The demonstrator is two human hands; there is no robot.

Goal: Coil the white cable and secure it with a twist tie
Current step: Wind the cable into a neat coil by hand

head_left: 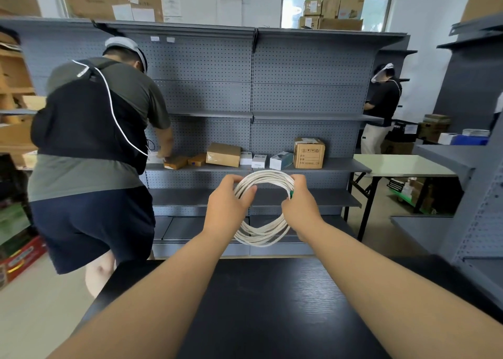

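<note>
The white cable [265, 232] is wound into a round coil of several loops, held up in the air beyond the far edge of the black table [261, 304]. My left hand [228, 203] grips the coil's left side, fingers curled round the strands. My right hand [300, 202] grips its right side. A small green piece [291, 194] shows between my right fingers against the cable; I cannot tell whether it is the twist tie. The coil's lower loops hang free between my wrists.
Grey pegboard shelving [253, 94] stands ahead, with cardboard boxes [309, 152] on one shelf. A person [92, 141] bends at the shelf to the left, close to the table corner. Another person [381, 108] stands far right beside a pale folding table [402, 165].
</note>
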